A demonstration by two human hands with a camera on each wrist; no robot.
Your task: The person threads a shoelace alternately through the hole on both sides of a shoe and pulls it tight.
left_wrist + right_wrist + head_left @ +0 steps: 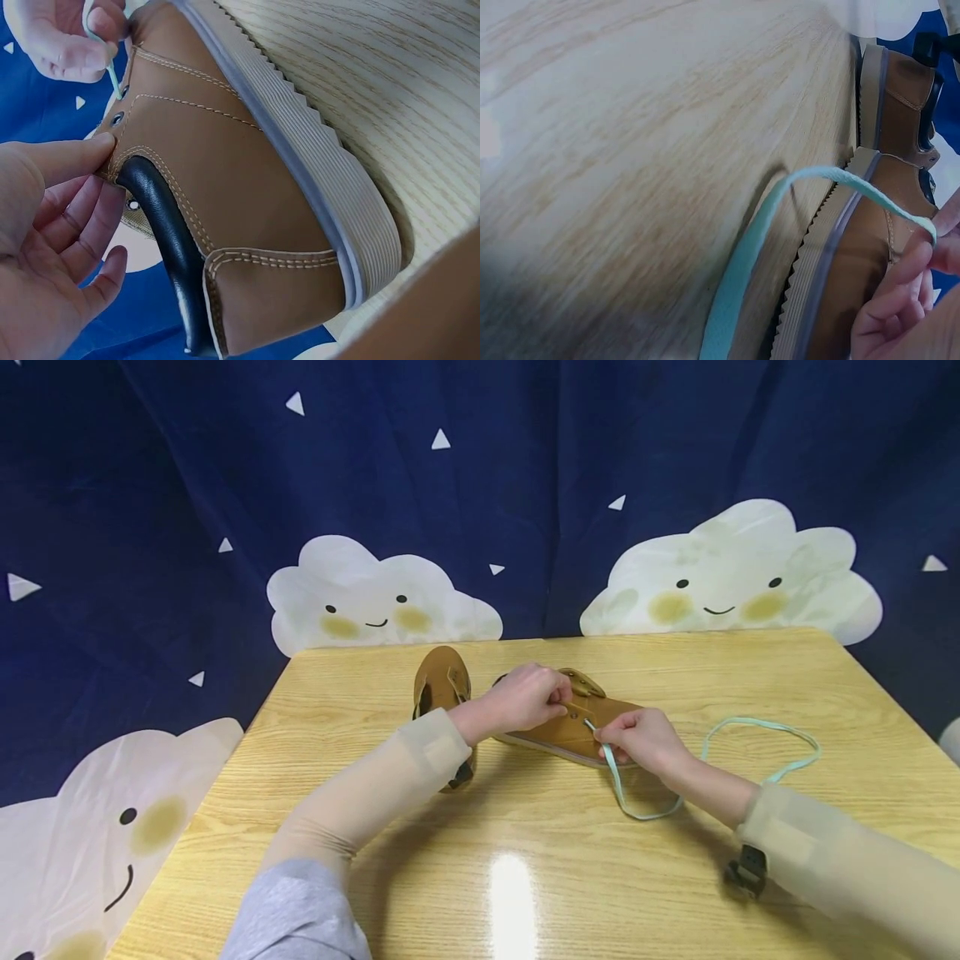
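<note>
A brown leather shoe lies on the table with its toe to the right. My left hand grips the edge of its eyelet flap; in the left wrist view the thumb presses beside the eyelets, fingers behind. My right hand pinches a mint-green shoelace near its end. In the left wrist view the lace tip meets an eyelet; how far it passes through, I cannot tell. The rest of the lace loops down onto the table.
A second brown shoe stands to the left, partly behind my left forearm. The wooden table ends at a dark blue curtain with cloud prints. A black strap device hangs beneath the right wrist.
</note>
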